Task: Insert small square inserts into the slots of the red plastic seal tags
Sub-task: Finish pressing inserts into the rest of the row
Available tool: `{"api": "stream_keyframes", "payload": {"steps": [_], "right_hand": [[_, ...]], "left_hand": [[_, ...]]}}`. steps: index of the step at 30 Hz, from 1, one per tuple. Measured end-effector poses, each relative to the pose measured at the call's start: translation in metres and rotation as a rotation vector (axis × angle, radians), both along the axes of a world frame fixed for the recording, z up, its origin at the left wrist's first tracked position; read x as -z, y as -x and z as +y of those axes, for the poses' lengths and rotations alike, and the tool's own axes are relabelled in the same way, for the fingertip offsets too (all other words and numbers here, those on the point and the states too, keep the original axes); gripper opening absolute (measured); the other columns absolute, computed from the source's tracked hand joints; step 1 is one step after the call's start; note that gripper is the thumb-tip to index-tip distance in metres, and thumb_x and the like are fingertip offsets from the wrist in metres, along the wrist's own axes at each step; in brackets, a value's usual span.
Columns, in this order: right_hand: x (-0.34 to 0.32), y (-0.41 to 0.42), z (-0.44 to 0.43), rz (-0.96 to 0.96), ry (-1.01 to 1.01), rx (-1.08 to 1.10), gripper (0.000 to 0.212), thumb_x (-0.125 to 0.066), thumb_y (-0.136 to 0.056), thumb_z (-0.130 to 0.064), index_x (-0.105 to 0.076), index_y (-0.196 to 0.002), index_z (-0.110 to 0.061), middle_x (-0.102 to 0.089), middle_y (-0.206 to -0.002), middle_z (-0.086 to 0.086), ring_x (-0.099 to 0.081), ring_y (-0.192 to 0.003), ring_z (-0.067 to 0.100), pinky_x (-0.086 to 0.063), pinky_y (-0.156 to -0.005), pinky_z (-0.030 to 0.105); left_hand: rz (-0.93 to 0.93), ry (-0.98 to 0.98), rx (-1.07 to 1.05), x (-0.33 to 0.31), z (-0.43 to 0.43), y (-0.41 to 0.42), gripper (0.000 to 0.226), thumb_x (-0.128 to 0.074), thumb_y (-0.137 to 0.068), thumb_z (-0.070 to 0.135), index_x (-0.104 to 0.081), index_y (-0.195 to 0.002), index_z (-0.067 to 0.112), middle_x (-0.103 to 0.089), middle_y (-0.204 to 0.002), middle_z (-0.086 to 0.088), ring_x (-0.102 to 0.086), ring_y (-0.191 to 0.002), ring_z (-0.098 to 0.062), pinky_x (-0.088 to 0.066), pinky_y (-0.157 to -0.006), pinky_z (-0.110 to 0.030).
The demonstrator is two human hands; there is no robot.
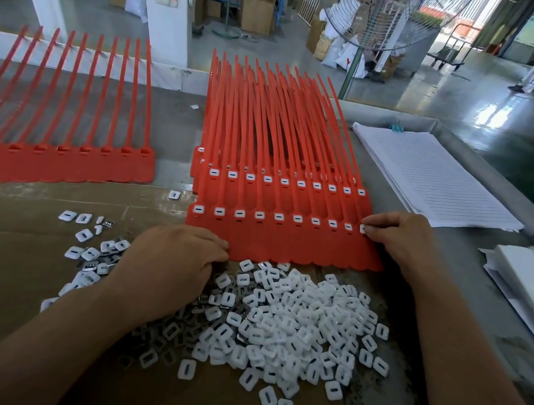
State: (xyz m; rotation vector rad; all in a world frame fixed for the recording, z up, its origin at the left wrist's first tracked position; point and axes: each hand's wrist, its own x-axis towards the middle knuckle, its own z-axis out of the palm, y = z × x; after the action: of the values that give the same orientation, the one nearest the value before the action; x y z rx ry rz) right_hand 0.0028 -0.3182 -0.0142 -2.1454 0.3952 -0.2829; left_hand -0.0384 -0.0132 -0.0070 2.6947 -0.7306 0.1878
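At the right end of the red plastic seal-tag strip, your right hand clamped its fingers on a small white square insert at the last slot. Your left hand, grip unclear, likely steadied the strip's near-left edge.

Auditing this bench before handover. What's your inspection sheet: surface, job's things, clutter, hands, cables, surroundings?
Surface: grey table, cardboard over its near part.
Job's things: stacked red tags, front row fitted; blank tags at left; loose inserts piled in front.
Clutter: lined papers, white sheets at right.
Hands: left hand rests on the inserts; right hand pinches the end insert.
Cables: nothing seen.
Surroundings: fan, boxes, glossy floor.
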Motion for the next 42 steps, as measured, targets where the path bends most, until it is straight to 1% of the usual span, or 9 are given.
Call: {"api": "stream_keyframes", "payload": {"steps": [2,6,16,21,27,30,35,39,42], "right_hand": [[-0.0008,0.0004,0.0003,0.002,-0.016,0.000,0.016,-0.072,-0.073,-0.004,-0.072,-0.075,-0.020,-0.063,-0.067,-0.007,-0.055,-0.064,0.006,-0.040,-0.063,0.020],[-0.0025,0.0009,0.0006,-0.007,-0.034,-0.005,0.025,-0.072,-0.073,-0.005,-0.067,-0.066,-0.029,-0.063,-0.066,-0.009,-0.054,-0.061,0.002,-0.035,-0.056,0.016],[-0.0021,0.0011,0.0019,-0.017,-0.020,0.004,0.014,-0.069,-0.076,-0.005,-0.069,-0.075,-0.019,-0.063,-0.068,-0.006,-0.052,-0.061,0.004,-0.037,-0.057,0.018],[-0.0039,0.0021,0.0031,0.005,-0.015,-0.029,0.017,-0.070,-0.076,-0.003,-0.068,-0.076,-0.020,-0.062,-0.068,-0.008,-0.053,-0.060,0.000,-0.036,-0.054,0.013],[-0.0031,0.0036,0.0036,-0.025,-0.044,-0.001,0.024,-0.072,-0.073,-0.003,-0.067,-0.069,-0.026,-0.064,-0.069,-0.007,-0.056,-0.063,0.003,-0.038,-0.059,0.017],[-0.0022,0.0038,0.0034,-0.017,-0.059,0.001,0.021,-0.072,-0.073,-0.003,-0.069,-0.074,-0.024,-0.065,-0.071,-0.007,-0.058,-0.065,0.004,-0.040,-0.060,0.018],[-0.0020,0.0027,0.0034,-0.021,-0.050,0.032,0.022,-0.073,-0.072,-0.003,-0.065,-0.073,-0.024,-0.063,-0.072,-0.005,-0.056,-0.063,0.006,-0.038,-0.057,0.018],[-0.0043,0.0034,0.0050,-0.024,-0.111,0.049,0.021,-0.071,-0.073,-0.001,-0.064,-0.073,-0.021,-0.061,-0.070,-0.007,-0.053,-0.059,0.003,-0.039,-0.045,0.009],[-0.0064,0.0038,0.0052,-0.011,-0.175,0.063,0.022,-0.070,-0.073,0.001,-0.064,-0.073,-0.020,-0.062,-0.072,-0.004,-0.054,-0.061,0.006,-0.042,-0.053,0.018]], "left_hand": [[0.007,0.001,-0.006,-0.0006,-0.0001,0.0009,0.032,-0.050,-0.085,0.010,-0.068,-0.106,0.027,-0.061,-0.118,0.016,-0.056,-0.108,-0.004,-0.035,-0.087,-0.019],[0.005,-0.013,0.009,-0.0001,0.0005,-0.0012,0.036,-0.042,-0.089,0.018,-0.061,-0.115,0.035,-0.053,-0.125,0.023,-0.048,-0.114,0.004,-0.033,-0.090,-0.015],[-0.006,-0.012,0.002,0.0014,0.0018,-0.0012,0.035,-0.046,-0.087,0.016,-0.064,-0.111,0.033,-0.056,-0.122,0.022,-0.051,-0.111,0.003,-0.031,-0.087,-0.013],[-0.003,-0.016,0.003,0.0008,0.0025,0.0002,0.034,-0.048,-0.087,0.015,-0.065,-0.110,0.032,-0.058,-0.120,0.020,-0.052,-0.110,0.001,-0.033,-0.088,-0.015],[0.002,-0.020,0.006,0.0003,0.0016,0.0003,0.034,-0.046,-0.088,0.017,-0.063,-0.112,0.033,-0.055,-0.123,0.022,-0.050,-0.112,0.003,-0.032,-0.090,-0.015],[0.007,-0.027,0.000,0.0006,0.0016,0.0014,0.034,-0.048,-0.087,0.015,-0.065,-0.110,0.031,-0.058,-0.121,0.020,-0.052,-0.111,0.001,-0.031,-0.087,-0.014],[0.010,-0.029,0.003,0.0008,0.0012,0.0014,0.034,-0.046,-0.088,0.016,-0.064,-0.112,0.033,-0.056,-0.123,0.021,-0.051,-0.112,0.002,-0.034,-0.091,-0.016],[0.020,-0.031,0.001,0.0004,0.0009,0.0017,0.035,-0.044,-0.089,0.018,-0.062,-0.114,0.034,-0.054,-0.124,0.023,-0.049,-0.114,0.004,-0.035,-0.094,-0.017],[0.019,-0.040,0.003,-0.0003,0.0002,0.0016,0.035,-0.043,-0.090,0.018,-0.062,-0.114,0.035,-0.054,-0.125,0.023,-0.048,-0.114,0.004,-0.034,-0.094,-0.016]]}}
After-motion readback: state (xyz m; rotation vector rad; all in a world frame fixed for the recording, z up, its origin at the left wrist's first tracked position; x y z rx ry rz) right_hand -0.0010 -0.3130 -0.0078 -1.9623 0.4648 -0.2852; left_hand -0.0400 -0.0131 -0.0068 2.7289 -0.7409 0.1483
